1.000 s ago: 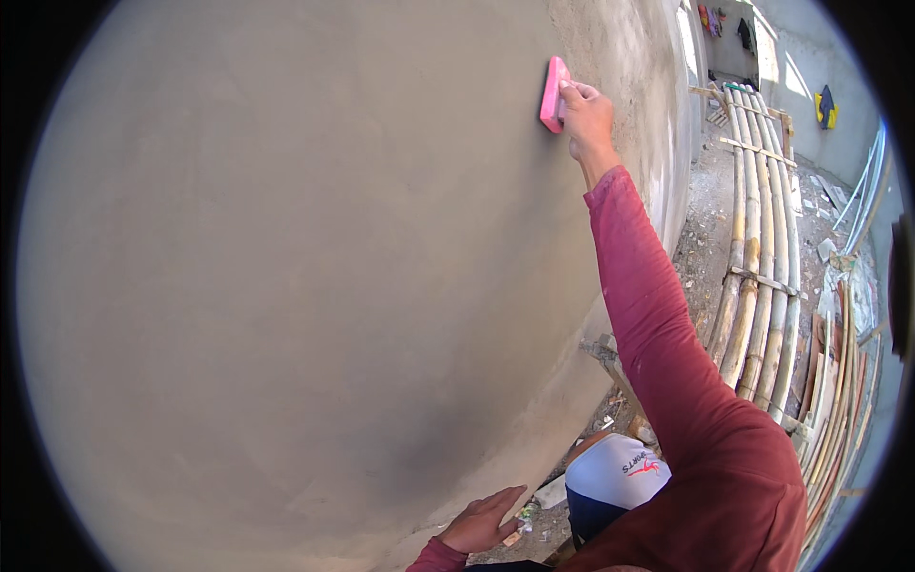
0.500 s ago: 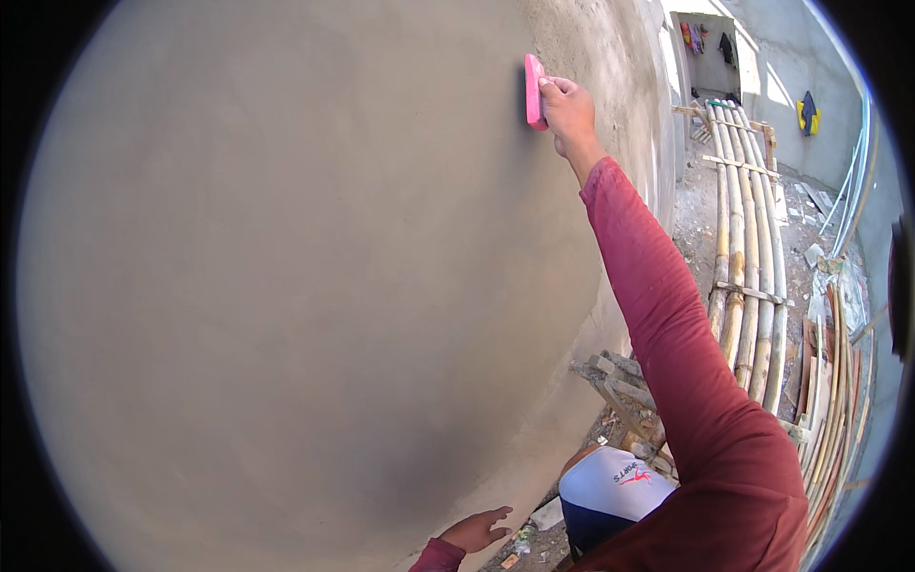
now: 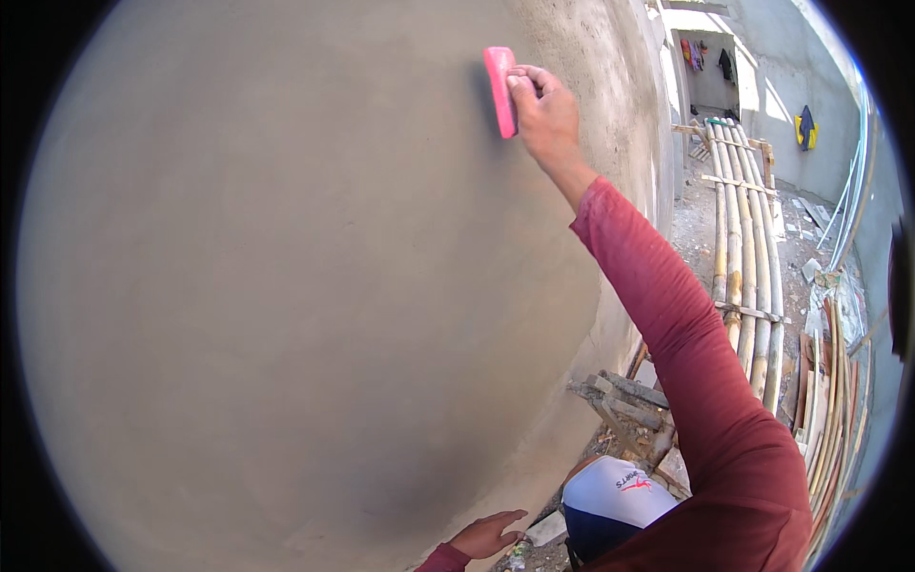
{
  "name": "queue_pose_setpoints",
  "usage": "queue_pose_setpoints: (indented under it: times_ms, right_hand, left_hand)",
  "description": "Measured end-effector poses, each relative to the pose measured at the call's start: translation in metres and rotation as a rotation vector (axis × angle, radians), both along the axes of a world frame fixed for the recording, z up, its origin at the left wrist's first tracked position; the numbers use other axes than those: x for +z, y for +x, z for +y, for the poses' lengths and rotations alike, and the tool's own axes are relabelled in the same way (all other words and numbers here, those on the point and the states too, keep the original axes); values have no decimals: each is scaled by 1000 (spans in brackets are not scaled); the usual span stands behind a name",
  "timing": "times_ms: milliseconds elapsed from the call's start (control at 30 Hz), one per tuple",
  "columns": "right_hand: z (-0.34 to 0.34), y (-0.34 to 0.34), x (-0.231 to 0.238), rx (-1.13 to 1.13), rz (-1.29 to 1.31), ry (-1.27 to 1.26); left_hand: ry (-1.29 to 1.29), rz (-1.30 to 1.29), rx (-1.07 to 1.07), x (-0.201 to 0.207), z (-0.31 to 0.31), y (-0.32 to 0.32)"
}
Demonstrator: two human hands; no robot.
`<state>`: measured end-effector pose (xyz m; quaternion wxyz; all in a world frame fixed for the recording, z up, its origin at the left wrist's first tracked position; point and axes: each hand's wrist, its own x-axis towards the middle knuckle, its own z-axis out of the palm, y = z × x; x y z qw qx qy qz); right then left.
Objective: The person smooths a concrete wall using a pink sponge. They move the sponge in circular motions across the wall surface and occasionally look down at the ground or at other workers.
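Observation:
My right hand (image 3: pixel 545 110) grips a pink plastering float (image 3: pixel 500 92), its fingers closed on the near side. The float stands tilted against the upper part of a smooth grey-brown plastered wall (image 3: pixel 286 267), with a dark shadow beside it. At the lower edge, my left hand (image 3: pixel 486 536) is held low by the wall with its fingers stretched out and nothing in it. Whether it touches the wall I cannot tell. A maroon sleeve covers my right arm. White and navy shorts (image 3: pixel 615 500) show on my bent leg.
Rougher plaster (image 3: pixel 596 57) borders the smooth area. To the right runs a platform of bamboo poles (image 3: pixel 748 248), with long thin strips (image 3: pixel 834 400) beside it. Below my arm are a wooden trestle (image 3: pixel 624 405) and rubble. Clothes (image 3: pixel 806 129) hang on the far wall.
My right hand has moved the float left along the wall, and the float shows more of its broad side. The left hand has shifted slightly right and stays open.

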<state>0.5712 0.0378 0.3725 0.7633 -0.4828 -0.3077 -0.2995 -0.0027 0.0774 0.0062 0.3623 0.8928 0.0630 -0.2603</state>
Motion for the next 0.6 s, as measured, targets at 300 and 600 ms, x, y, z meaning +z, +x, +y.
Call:
queue_pose_setpoints:
  times_ms: [300,600]
  right_hand:
    - [66,-180,46,123,-521,36]
    - [12,10,57,220,214,58]
  left_hand:
    - [-83,36,-64,4,-6,12]
    - [-229,0,-18,36,-47,6]
